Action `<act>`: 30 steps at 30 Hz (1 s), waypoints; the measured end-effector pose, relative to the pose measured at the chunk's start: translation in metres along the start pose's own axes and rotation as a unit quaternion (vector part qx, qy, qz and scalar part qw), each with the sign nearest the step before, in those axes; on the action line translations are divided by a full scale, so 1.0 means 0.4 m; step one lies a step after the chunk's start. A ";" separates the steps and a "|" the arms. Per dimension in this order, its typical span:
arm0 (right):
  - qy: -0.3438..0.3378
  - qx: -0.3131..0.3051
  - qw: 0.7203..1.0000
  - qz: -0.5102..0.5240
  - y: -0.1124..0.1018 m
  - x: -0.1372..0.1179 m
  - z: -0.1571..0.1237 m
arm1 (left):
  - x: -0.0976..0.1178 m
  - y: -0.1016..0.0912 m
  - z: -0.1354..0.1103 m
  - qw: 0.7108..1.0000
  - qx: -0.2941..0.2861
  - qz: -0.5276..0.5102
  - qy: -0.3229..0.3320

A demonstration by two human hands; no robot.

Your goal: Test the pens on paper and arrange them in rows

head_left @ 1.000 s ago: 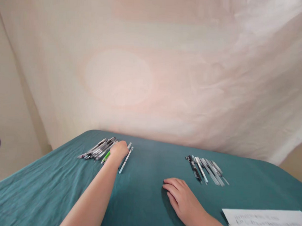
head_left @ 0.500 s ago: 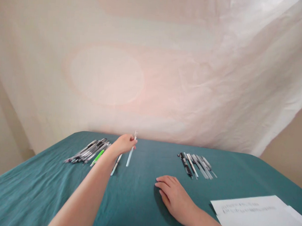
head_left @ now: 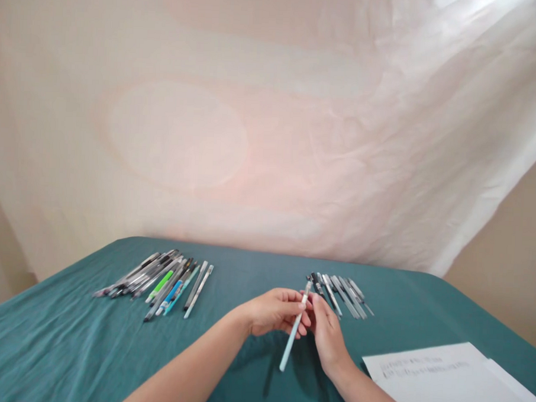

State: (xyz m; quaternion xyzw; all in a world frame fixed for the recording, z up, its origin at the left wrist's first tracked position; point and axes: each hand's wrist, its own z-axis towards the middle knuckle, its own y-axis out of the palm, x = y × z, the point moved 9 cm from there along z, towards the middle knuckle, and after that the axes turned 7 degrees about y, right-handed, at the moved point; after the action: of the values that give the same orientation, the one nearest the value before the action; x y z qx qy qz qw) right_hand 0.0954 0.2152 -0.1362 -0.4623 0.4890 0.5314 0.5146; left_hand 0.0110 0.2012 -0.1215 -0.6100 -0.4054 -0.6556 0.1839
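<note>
A slim pen with a pale blue barrel and a clear, whitish upper end is held tilted above the cloth. My left hand pinches it near its upper part between thumb and fingers. My right hand meets it from the other side, its bent fingers closed at the pen's upper part; its fingertips are partly hidden. Left of the hands lies a big group of pens, mostly black and clear, with a green pen and a blue pen among them. Behind my right hand lies a smaller row of pens.
A dark green cloth covers the table. White paper sheets with faint writing lie at the front right. A pale, creased fabric sheet hangs behind the table's far edge.
My left hand has carried the pale blue pen from beside the left group to the front middle. My right hand has risen from the cloth to meet it. The view has shifted slightly.
</note>
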 end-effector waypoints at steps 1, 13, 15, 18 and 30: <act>0.015 0.010 1.000 0.015 -0.008 0.010 0.004 | -0.012 -0.001 0.006 1.000 0.009 -0.004 0.002; 0.053 -0.011 0.998 0.024 0.007 0.026 0.003 | -0.070 -0.013 0.035 0.992 0.088 -0.088 -0.004; 0.057 -0.013 0.998 0.022 0.009 0.026 0.004 | -0.079 -0.016 0.033 0.991 0.098 -0.091 -0.015; 0.059 -0.016 0.998 0.020 0.010 0.026 0.006 | -0.087 -0.025 0.029 0.989 0.118 -0.082 -0.020; 0.040 0.019 0.999 -0.003 -0.019 0.004 0.023 | -0.094 -0.033 0.032 0.986 0.142 -0.082 -0.008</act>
State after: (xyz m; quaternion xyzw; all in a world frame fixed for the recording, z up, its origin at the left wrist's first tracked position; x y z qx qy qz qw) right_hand 0.1031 0.2246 -0.1373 -0.4752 0.5173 0.5016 0.5050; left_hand 0.0166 0.2092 -0.1623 -0.5479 -0.5444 -0.5992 0.2109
